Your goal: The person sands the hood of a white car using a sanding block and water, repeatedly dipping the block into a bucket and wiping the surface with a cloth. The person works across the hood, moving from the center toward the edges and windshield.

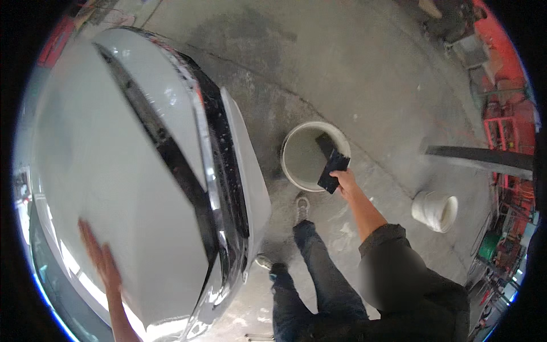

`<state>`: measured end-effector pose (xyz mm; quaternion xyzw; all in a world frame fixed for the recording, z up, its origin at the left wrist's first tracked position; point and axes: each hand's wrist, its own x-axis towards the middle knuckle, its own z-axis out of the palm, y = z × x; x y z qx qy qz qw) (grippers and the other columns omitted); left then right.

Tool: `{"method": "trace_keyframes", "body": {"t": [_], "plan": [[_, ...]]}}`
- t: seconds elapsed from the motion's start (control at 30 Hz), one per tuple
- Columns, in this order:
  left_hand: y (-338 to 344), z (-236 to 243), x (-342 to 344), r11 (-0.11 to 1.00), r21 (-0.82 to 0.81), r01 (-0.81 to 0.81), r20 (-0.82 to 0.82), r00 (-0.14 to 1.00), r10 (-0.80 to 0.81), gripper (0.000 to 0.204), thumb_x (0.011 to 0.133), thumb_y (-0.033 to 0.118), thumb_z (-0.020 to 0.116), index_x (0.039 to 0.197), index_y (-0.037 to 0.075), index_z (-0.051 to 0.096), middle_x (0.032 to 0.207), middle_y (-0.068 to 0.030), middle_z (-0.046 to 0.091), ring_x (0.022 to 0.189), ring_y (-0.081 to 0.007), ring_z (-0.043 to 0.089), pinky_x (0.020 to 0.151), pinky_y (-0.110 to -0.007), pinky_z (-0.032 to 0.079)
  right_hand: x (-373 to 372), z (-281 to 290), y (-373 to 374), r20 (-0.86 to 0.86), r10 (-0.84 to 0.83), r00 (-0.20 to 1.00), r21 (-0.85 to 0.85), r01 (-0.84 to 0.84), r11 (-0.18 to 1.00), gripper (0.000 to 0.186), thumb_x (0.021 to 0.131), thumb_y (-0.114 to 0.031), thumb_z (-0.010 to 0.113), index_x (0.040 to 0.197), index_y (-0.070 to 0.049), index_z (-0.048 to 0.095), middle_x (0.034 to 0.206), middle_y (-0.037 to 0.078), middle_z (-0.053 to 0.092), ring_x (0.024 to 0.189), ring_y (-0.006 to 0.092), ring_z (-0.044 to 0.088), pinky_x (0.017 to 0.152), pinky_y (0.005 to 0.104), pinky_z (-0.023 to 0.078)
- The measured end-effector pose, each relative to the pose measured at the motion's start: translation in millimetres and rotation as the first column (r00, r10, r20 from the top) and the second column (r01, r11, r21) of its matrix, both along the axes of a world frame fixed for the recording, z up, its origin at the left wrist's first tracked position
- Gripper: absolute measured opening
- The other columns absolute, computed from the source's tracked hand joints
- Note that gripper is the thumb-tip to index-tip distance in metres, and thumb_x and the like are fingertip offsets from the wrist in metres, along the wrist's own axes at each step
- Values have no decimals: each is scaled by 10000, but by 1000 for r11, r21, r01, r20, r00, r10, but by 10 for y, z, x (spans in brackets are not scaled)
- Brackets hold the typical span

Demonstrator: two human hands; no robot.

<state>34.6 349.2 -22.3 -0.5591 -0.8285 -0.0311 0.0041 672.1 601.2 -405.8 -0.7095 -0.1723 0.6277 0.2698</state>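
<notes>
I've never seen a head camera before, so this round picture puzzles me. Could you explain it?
There's no machine here, just a person's two bare hands. The single picture comes from a wide camera on their head, looking down, which is why straight edges bend near the rim. The legs at the bottom are the wearer's own.

The left hand is flat and empty over a pale car's hood; I can't tell whether it touches. The right hand grips a black block at the edge of a white bucket with cloudy liquid inside. A second bucket is farther right on the floor.
</notes>
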Motion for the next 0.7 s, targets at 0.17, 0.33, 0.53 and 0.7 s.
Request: {"method": "trace_keyframes", "body": {"t": [0.17, 0.33, 0.53, 0.7], "plan": [[-242, -10, -334, 949, 65, -309, 73, 950, 305, 885, 1029, 713, 366, 1704, 169, 187, 1760, -137, 188, 1624, -342, 169, 1311, -576, 115, -540, -1467, 262, 72, 65, 995, -272, -44, 961, 312, 862, -59, 733, 1157, 1, 649, 1006, 112, 703, 848, 218, 678, 700, 393, 535], [165, -445, -303, 913, 42, -406, 112, 910, 400, 900, 1026, 715, 376, 1705, 160, 174, 1761, -139, 177, 1626, -339, 157, 1313, -566, 117, -153, -3403, 362, 115, -192, 975, -205, 212, 956, 376, 878, -129, 744, 1207, 3, 619, 1072, 130, 686, 870, 254, 666, 710, 428, 548], [324, -196, -237, 891, 4, -454, 38, 891, 453, 918, 1023, 717, 388, 1706, 149, 158, 1763, -141, 163, 1628, -334, 144, 1315, -553, 118, -401, -3722, 282, 139, -212, 967, -293, 245, 924, 357, 950, -221, 691, 1241, -29, 614, 1192, 152, 665, 1009, 277, 647, 845, 433, 531], [364, -93, -124, 883, -5, -469, 46, 882, 469, 934, 1020, 719, 398, 1707, 140, 145, 1764, -143, 152, 1629, -331, 133, 1317, -542, 120, -410, -3038, 449, -368, -425, 827, -233, 361, 903, 418, 923, -366, 649, 1207, -60, 612, 1166, 154, 686, 1051, 349, 685, 816, 481, 561]]}}
